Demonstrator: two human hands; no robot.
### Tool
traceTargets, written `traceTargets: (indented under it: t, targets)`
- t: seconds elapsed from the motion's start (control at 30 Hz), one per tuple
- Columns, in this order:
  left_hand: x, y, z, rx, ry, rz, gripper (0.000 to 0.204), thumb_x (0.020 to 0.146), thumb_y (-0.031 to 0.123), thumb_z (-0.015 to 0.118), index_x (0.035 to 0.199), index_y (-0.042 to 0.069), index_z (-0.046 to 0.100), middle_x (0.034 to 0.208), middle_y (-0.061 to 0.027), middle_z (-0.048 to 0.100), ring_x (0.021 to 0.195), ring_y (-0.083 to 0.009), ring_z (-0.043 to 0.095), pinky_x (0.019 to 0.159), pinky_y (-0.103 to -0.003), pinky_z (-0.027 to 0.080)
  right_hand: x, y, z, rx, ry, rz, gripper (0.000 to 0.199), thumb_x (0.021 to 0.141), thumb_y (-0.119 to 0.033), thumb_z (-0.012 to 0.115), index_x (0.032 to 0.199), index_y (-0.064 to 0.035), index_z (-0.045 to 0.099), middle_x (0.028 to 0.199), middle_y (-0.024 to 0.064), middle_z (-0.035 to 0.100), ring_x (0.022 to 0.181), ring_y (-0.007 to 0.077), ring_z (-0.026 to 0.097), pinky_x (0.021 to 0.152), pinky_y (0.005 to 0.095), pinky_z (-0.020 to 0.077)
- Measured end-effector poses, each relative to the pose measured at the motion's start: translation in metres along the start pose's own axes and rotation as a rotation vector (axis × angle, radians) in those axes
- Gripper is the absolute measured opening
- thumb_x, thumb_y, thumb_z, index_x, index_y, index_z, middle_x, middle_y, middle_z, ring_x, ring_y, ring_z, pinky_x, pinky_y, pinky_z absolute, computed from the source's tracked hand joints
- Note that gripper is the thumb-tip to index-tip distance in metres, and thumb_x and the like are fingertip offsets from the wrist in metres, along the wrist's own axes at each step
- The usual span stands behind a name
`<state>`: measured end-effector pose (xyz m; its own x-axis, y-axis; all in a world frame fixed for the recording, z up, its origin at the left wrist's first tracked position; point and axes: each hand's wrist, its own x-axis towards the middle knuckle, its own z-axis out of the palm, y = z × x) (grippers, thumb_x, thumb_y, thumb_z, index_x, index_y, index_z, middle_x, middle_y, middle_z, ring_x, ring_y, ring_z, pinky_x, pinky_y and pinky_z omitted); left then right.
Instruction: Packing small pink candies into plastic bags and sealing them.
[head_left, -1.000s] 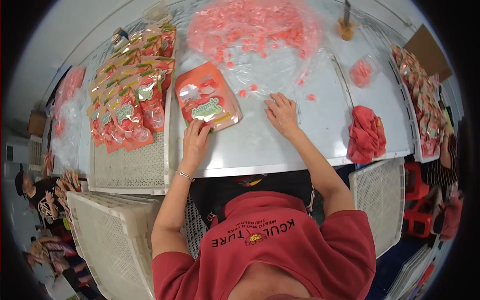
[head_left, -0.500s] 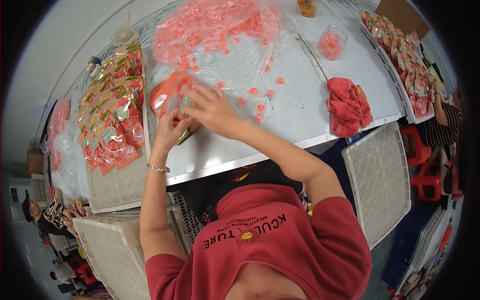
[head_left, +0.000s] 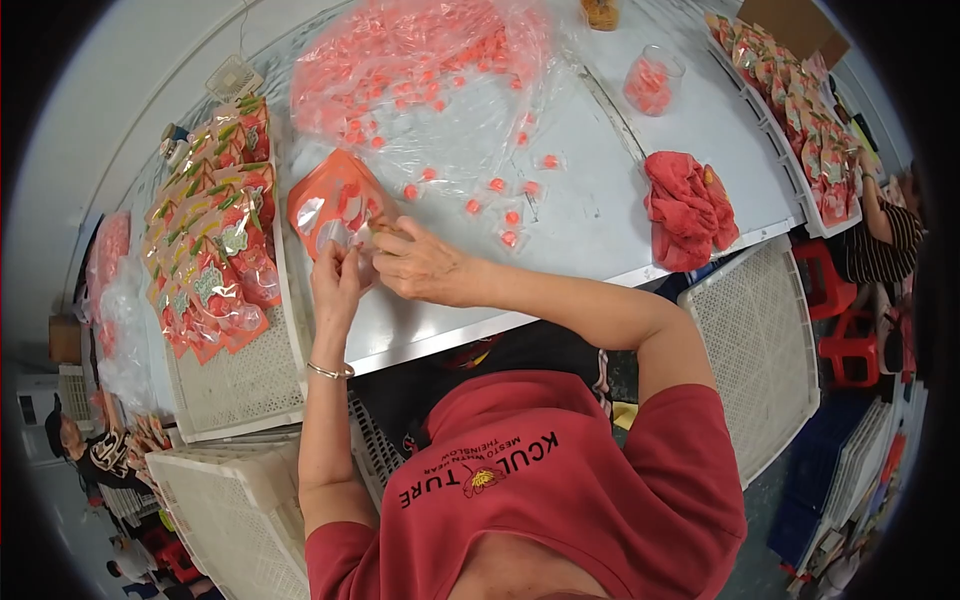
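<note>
A red-orange pouch with clear patches lies on the table in front of me, its closer end between my hands. My left hand, with a bangle at the wrist, pinches that closer edge between thumb and fingers. Bent fingers of my right hand grip the pouch just right of it; the fingertips are partly hidden. Beyond the pouch, small wrapped red candies lie scattered. They spread out from a big clear plastic bag full of the same candies.
Filled pouches overlap on a white crate at left. A red cloth lies at right, with a clear jar of candies behind it. More pouches fill a far-right tray, where a co-worker's arm reaches in.
The pouch has been turned and now lies flatter, a different part of it facing up. My right hand has slid from on top of it down to its closer edge, beside my left.
</note>
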<state>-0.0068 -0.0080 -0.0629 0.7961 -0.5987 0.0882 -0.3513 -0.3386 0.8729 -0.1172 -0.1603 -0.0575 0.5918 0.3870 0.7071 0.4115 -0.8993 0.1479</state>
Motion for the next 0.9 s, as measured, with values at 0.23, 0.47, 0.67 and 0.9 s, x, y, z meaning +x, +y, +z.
traceTargets:
  t: [0.23,0.47,0.67,0.9]
  targets:
    - [-0.008,0.034,0.004,0.123,0.165,0.225,0.009,0.086,0.005,0.049,0.08,-0.002,0.047,0.064,-0.0125,0.051,0.055,-0.0197,0.048,0.051,-0.033,0.039,0.013,-0.004,-0.013,0.117,-0.519,0.227,0.015,0.069,-0.009,0.058,0.082,-0.0049,0.064,0.084,0.0077,0.059,0.1,0.0248,0.051,0.075,0.038,0.0385]
    - [-0.006,0.025,-0.009,0.181,-0.008,0.278,0.017,0.089,0.007,0.046,0.101,-0.003,0.053,0.081,-0.0081,0.061,0.068,-0.0117,0.051,0.061,-0.026,0.042,-0.004,-0.022,-0.005,0.385,-0.364,0.388,0.016,0.076,-0.016,0.06,0.087,-0.0058,0.067,0.085,0.0096,0.065,0.093,0.0254,0.059,0.078,0.0394,0.045]
    - [-0.034,0.041,-0.018,0.163,-0.005,0.185,0.007,0.088,0.006,0.045,0.087,-0.001,0.044,0.068,-0.0095,0.045,0.062,-0.0184,0.041,0.057,-0.031,0.038,-0.086,0.088,-0.033,0.943,0.223,1.105,0.026,0.089,-0.022,0.051,0.105,-0.0059,0.064,0.104,0.01,0.064,0.101,0.0199,0.057,0.088,0.0314,0.0432]
    - [-0.056,0.052,-0.016,-0.004,-0.004,0.031,0.012,0.092,0.01,0.045,0.083,0.002,0.044,0.073,0.0022,0.04,0.064,-0.0059,0.034,0.057,-0.019,0.033,-0.145,0.089,0.005,0.026,-0.117,0.985,0.039,0.089,-0.034,0.048,0.113,-0.0047,0.059,0.119,0.017,0.054,0.12,0.0321,0.043,0.097,0.037,0.0355]
